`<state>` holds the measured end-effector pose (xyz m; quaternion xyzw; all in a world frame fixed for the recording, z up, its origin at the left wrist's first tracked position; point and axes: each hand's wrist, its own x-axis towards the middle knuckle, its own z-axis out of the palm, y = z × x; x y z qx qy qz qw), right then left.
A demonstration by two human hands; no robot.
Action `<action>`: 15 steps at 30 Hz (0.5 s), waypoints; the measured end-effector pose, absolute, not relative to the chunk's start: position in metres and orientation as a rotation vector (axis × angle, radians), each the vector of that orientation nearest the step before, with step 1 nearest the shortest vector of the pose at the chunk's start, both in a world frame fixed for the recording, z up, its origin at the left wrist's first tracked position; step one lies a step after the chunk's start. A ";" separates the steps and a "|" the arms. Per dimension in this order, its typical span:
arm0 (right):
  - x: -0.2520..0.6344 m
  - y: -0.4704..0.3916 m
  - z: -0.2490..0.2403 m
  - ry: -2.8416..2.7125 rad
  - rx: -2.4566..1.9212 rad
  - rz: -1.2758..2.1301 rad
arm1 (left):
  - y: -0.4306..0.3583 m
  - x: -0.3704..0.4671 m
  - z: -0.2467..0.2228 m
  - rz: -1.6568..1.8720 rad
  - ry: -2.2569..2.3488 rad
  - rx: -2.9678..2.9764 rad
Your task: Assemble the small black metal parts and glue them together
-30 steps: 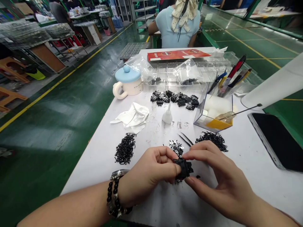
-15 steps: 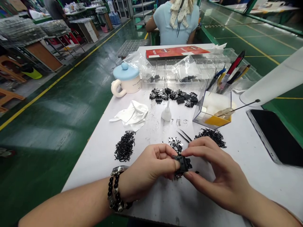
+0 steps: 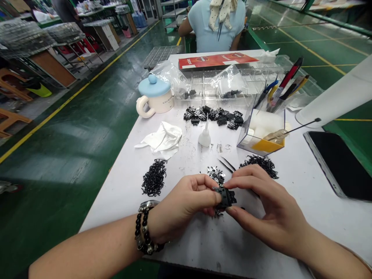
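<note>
A small black plastic part (image 3: 228, 197) is pinched between the thumb and fingers of my left hand (image 3: 183, 205), just above the white table. My right hand (image 3: 270, 211) grips the same part by its right side, index finger on the upper edge and thumb at the lower edge. Small silver metal pieces (image 3: 215, 174) lie heaped beyond and partly beneath my hands. Dark tweezers (image 3: 226, 165) rest beside that heap, their rear end hidden by my right hand. Small black hooked pieces form one pile (image 3: 154, 178) on the left and another pile (image 3: 261, 166) on the right.
Beyond my hands stand a white squeeze bottle (image 3: 204, 137), a row of black assemblies (image 3: 213, 115) and a lidded mug (image 3: 157, 97). A white cloth (image 3: 162, 138) lies left. Rightward are a clear pen holder (image 3: 260, 133) and a phone (image 3: 341, 162). Another person (image 3: 216, 27) sits ahead.
Both hands keep hold of the black part, which has tilted slightly. The right fingers have shifted a little along it. The whole view has moved slightly.
</note>
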<state>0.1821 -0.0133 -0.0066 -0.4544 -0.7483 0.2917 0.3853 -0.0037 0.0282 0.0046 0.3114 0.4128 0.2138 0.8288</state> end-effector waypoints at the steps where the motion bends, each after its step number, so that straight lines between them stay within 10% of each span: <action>1: 0.183 -0.013 -0.007 -1.911 -1.152 0.731 | 0.029 -0.004 0.004 0.453 0.871 0.667; 15: 0.194 -0.014 -0.004 -2.199 -0.912 -0.132 | 0.025 -0.008 0.010 0.748 0.827 1.456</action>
